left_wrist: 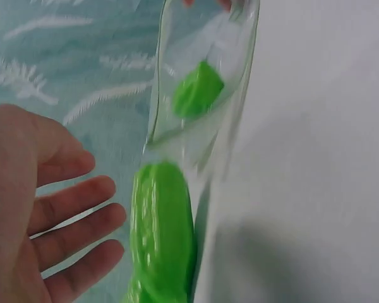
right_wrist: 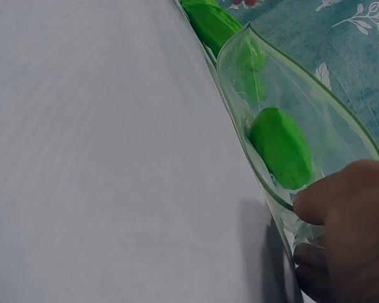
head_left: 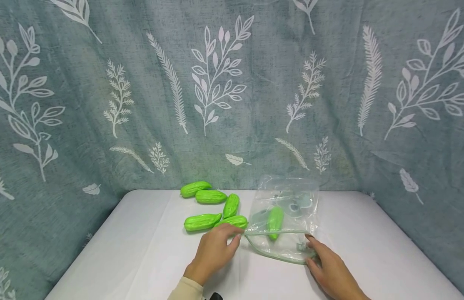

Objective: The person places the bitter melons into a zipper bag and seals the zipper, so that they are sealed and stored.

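A clear zip bag (head_left: 284, 208) with a green-edged mouth lies on the table, its mouth spread wide toward me. Inside it is one bright green, ridged bitter gourd (head_left: 275, 222). My right hand (head_left: 331, 266) holds the bag's right corner, thumb and fingers pinching the rim in the right wrist view. Just left of the bag, my left hand (head_left: 217, 250) hovers by the nearest loose bitter gourd (head_left: 235, 222). Its fingers (left_wrist: 82, 202) are spread and loosely bent beside that gourd in the left wrist view, with nothing held.
Several more green gourds lie to the left of the bag, among them one at the front left (head_left: 202, 222) and one at the back (head_left: 194, 188). The white table (head_left: 149, 250) ends at a green curtain (head_left: 232, 158) with a white leaf print.
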`<state>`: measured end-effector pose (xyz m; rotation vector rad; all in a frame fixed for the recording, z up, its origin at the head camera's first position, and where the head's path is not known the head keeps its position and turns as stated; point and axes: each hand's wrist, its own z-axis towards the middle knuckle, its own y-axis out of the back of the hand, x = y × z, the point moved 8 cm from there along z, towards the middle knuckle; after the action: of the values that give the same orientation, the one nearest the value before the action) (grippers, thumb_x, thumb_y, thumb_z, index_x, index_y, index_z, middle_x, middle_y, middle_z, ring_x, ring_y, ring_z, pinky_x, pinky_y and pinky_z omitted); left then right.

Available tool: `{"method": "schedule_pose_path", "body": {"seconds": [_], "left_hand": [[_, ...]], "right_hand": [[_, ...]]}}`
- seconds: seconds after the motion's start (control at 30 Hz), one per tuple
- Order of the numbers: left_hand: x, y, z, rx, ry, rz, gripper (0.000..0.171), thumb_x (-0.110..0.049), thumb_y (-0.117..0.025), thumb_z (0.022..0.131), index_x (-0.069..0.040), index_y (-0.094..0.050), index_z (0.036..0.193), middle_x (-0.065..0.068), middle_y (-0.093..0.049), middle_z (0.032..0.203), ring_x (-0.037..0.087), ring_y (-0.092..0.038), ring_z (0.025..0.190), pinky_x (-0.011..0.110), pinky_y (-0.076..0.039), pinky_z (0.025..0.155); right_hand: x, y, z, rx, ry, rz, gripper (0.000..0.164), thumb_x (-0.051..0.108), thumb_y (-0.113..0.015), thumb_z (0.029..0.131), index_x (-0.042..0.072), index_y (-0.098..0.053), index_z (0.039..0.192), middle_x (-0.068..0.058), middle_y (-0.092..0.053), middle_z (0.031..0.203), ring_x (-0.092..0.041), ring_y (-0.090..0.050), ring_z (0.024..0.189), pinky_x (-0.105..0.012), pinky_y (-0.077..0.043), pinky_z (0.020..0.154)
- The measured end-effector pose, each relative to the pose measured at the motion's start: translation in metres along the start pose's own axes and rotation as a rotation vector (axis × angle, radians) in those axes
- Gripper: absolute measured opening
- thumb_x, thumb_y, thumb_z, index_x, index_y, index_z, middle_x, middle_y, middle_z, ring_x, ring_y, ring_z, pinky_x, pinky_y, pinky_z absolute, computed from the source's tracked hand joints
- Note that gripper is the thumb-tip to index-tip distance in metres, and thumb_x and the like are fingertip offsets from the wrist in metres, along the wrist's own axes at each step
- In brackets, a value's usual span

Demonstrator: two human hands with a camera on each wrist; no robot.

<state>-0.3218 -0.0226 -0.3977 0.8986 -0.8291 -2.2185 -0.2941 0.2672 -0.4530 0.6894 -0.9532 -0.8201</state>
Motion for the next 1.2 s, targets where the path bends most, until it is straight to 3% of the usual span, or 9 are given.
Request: {"method": "schedule_pose_path", "body": {"seconds": [0.1, 0.3, 0.37, 0.5, 0.67, 0.87, 1.07, 1.2], "left_hand": [[0.018, 0.007, -0.001, -0.032, 0.052, -0.036, 0.015, -0.018, -0.068, 0.093, -0.014, -0.078, 0.104, -0.004, -0.073, 0.103, 0.015, -0.069, 0.099, 0.037, -0.057, 0.080], [0.060, 0.016, -0.008, -0.110, 0.269, -0.322, 0.015, -0.015, -0.066, 0.096, -0.008, -0.077, 0.105, -0.002, -0.072, 0.101, 0.013, -0.067, 0.091, 0.031, -0.056, 0.075], [0.071, 0.017, -0.010, -0.120, 0.339, -0.379, 0.016, -0.016, -0.066, 0.097, -0.009, -0.076, 0.106, -0.004, -0.072, 0.101, 0.012, -0.066, 0.091, 0.032, -0.055, 0.078], [0.087, 0.016, -0.014, -0.135, 0.453, -0.422, 0.016, -0.018, -0.066, 0.097, -0.010, -0.077, 0.105, -0.005, -0.072, 0.102, 0.012, -0.064, 0.093, 0.035, -0.052, 0.081], [0.099, 0.013, -0.017, -0.151, 0.540, -0.440, 0.016, -0.019, -0.066, 0.097, -0.010, -0.077, 0.104, -0.003, -0.072, 0.104, 0.014, -0.063, 0.096, 0.037, -0.051, 0.084], [0.104, 0.007, -0.018, -0.137, 0.571, -0.443, 0.016, -0.014, -0.067, 0.094, -0.009, -0.075, 0.107, 0.001, -0.071, 0.107, 0.016, -0.064, 0.097, 0.039, -0.052, 0.085], [0.096, 0.000, -0.014, -0.116, 0.518, -0.375, 0.020, -0.010, -0.070, 0.091, -0.007, -0.074, 0.110, 0.003, -0.067, 0.112, 0.024, -0.062, 0.110, 0.047, -0.049, 0.095], [0.087, -0.005, -0.008, -0.115, 0.449, -0.293, 0.019, -0.007, -0.072, 0.089, -0.007, -0.074, 0.107, 0.006, -0.066, 0.112, 0.028, -0.060, 0.114, 0.048, -0.048, 0.098]], "right_hand": [[0.000, 0.000, 0.000, 0.007, -0.003, 0.007, 0.061, 0.010, -0.074, 0.089, 0.003, -0.048, 0.144, -0.011, -0.065, 0.124, -0.037, -0.059, 0.120, -0.057, -0.045, 0.099], [-0.001, 0.002, -0.001, -0.027, 0.018, -0.001, 0.061, 0.009, -0.074, 0.088, 0.003, -0.050, 0.143, -0.011, -0.066, 0.122, -0.036, -0.060, 0.119, -0.055, -0.045, 0.099], [-0.001, 0.002, -0.001, -0.037, 0.023, 0.001, 0.060, 0.009, -0.074, 0.088, 0.003, -0.051, 0.143, -0.010, -0.066, 0.123, -0.035, -0.060, 0.120, -0.054, -0.045, 0.099], [0.000, 0.001, 0.000, -0.038, 0.021, 0.007, 0.059, 0.009, -0.074, 0.088, 0.004, -0.052, 0.142, -0.010, -0.066, 0.124, -0.035, -0.059, 0.121, -0.054, -0.044, 0.100], [-0.001, 0.000, 0.001, -0.022, 0.010, 0.020, 0.059, 0.010, -0.074, 0.089, 0.004, -0.051, 0.143, -0.011, -0.066, 0.125, -0.037, -0.058, 0.122, -0.057, -0.043, 0.100], [-0.002, -0.001, 0.000, -0.005, 0.003, 0.026, 0.058, 0.011, -0.073, 0.090, 0.003, -0.051, 0.143, -0.010, -0.066, 0.123, -0.038, -0.059, 0.120, -0.058, -0.044, 0.099], [-0.001, -0.001, 0.001, -0.007, 0.009, 0.022, 0.057, 0.012, -0.073, 0.090, 0.003, -0.051, 0.142, -0.010, -0.066, 0.123, -0.036, -0.059, 0.120, -0.057, -0.044, 0.099], [-0.001, 0.001, 0.001, -0.010, 0.009, 0.021, 0.058, 0.012, -0.074, 0.090, 0.004, -0.052, 0.142, -0.010, -0.066, 0.123, -0.036, -0.059, 0.121, -0.057, -0.044, 0.099]]}}
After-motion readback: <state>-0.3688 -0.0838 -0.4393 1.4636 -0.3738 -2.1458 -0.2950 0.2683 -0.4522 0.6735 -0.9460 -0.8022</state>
